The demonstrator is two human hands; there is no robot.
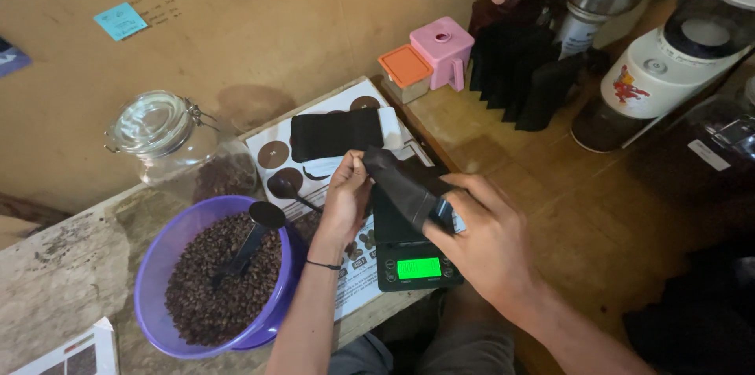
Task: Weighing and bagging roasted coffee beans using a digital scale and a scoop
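Both my hands are on one black pouch (405,186), held just above the digital scale (415,259) on the table (550,186). My left hand (344,202) pinches its upper end; my right hand (484,241) is closed around its lower end. Its long axis slants from upper left, by my left fingers, down to the right into my right palm, so neither hand has to reach. It looks matte, dark and flat, creased along its length. A purple bowl (157,265) of coffee beans with a black scoop (253,233) sits to my left.
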